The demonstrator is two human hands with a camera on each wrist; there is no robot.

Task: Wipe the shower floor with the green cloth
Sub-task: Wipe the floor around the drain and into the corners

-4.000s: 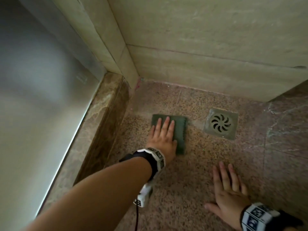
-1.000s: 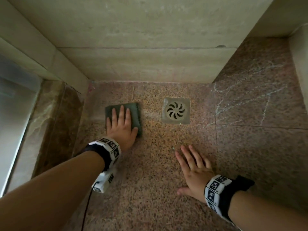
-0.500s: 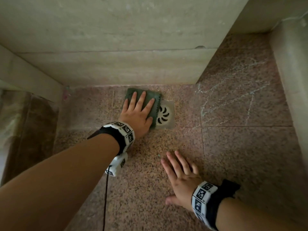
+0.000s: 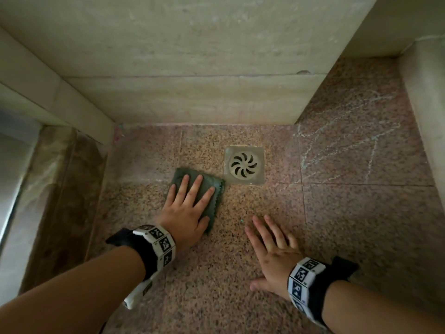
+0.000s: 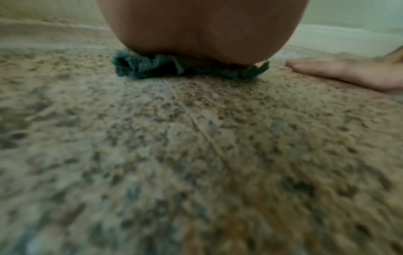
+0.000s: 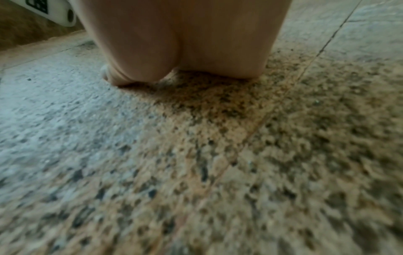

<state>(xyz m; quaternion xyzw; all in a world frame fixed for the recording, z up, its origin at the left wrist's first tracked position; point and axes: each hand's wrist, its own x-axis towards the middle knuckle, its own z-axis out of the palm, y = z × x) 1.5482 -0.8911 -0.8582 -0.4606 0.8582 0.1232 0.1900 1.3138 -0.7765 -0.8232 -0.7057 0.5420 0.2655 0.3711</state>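
The green cloth (image 4: 212, 198) lies flat on the speckled shower floor (image 4: 240, 273), just left of and below the drain. My left hand (image 4: 187, 203) presses it down with straight, spread fingers. In the left wrist view the cloth (image 5: 152, 67) bunches under the heel of my left hand (image 5: 202, 29). My right hand (image 4: 272, 247) rests flat on the bare floor to the right, fingers straight, holding nothing. The right wrist view shows only the heel of that right hand (image 6: 185, 43) on the floor (image 6: 218, 155).
A square metal drain (image 4: 244, 164) sits in the floor by the back wall (image 4: 192, 68). A raised stone kerb (image 4: 60, 189) runs along the left with a glass panel (image 4: 9, 165) beyond. The floor extends into a recess at the right (image 4: 361, 141).
My left hand has slid the cloth back toward me and to the left, off the drain it partly covered half a second ago. The right hand stays planted on the floor.
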